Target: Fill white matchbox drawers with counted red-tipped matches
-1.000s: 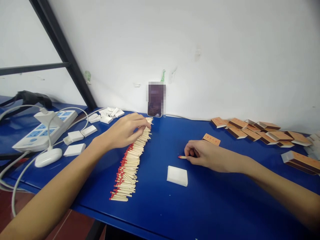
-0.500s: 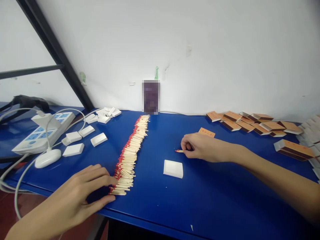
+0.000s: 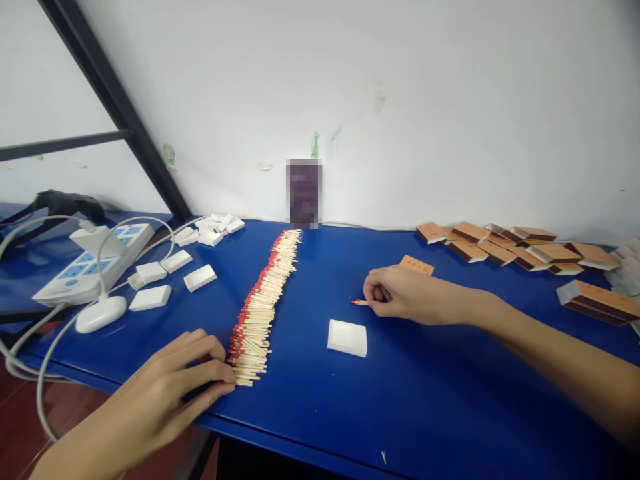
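A long row of red-headed matches (image 3: 270,293) runs from the wall towards the table's front edge, heads to the left. At its near end my left hand (image 3: 183,383) has thumb and fingers closed on the head ends of the last matches. My right hand (image 3: 395,292) is pinched on a few matches (image 3: 359,303), whose red heads stick out to the left, just above the blue table. Below and left of it lies a white matchbox tray (image 3: 347,338). An orange matchbox cover (image 3: 417,265) lies behind the right hand, partly hidden by it.
White trays (image 3: 201,278) are scattered at the left, near a power strip (image 3: 95,267) with white cables. Orange matchboxes (image 3: 500,250) are heaped at the back right, others (image 3: 597,301) nearer me. A pixelated dark object (image 3: 304,193) stands against the wall.
The thumb and fingers of my left hand have closed together at the near end of the row, a little further right. My right hand keeps its pinch with almost no movement.
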Action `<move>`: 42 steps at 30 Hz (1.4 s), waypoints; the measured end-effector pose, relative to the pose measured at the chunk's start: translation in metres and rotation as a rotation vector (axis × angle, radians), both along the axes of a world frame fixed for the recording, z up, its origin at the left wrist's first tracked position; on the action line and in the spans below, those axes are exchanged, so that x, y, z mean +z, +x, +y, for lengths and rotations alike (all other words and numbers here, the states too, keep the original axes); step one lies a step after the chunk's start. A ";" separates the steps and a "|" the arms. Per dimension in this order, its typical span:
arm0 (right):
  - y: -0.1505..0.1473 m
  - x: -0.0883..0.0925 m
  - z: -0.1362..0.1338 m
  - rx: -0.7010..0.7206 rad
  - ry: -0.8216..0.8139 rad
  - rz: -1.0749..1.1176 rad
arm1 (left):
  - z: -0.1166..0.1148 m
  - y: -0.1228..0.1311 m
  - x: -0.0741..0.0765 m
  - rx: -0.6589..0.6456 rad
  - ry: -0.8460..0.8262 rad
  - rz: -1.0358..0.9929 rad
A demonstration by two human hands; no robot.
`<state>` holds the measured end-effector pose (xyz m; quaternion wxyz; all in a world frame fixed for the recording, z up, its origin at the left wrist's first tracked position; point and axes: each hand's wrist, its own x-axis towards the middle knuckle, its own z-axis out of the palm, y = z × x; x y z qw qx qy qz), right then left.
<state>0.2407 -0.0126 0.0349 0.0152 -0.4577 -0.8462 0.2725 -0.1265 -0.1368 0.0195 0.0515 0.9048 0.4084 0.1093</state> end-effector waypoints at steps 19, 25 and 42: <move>-0.007 -0.019 -0.009 -0.005 0.241 -0.016 | -0.012 0.022 -0.032 0.060 0.237 -0.345; -0.019 -0.026 -0.022 -0.076 0.422 0.045 | -0.013 0.022 -0.036 0.062 0.319 -0.301; -0.076 -0.054 -0.108 0.134 0.584 0.236 | -0.016 0.020 -0.047 0.011 0.523 -0.240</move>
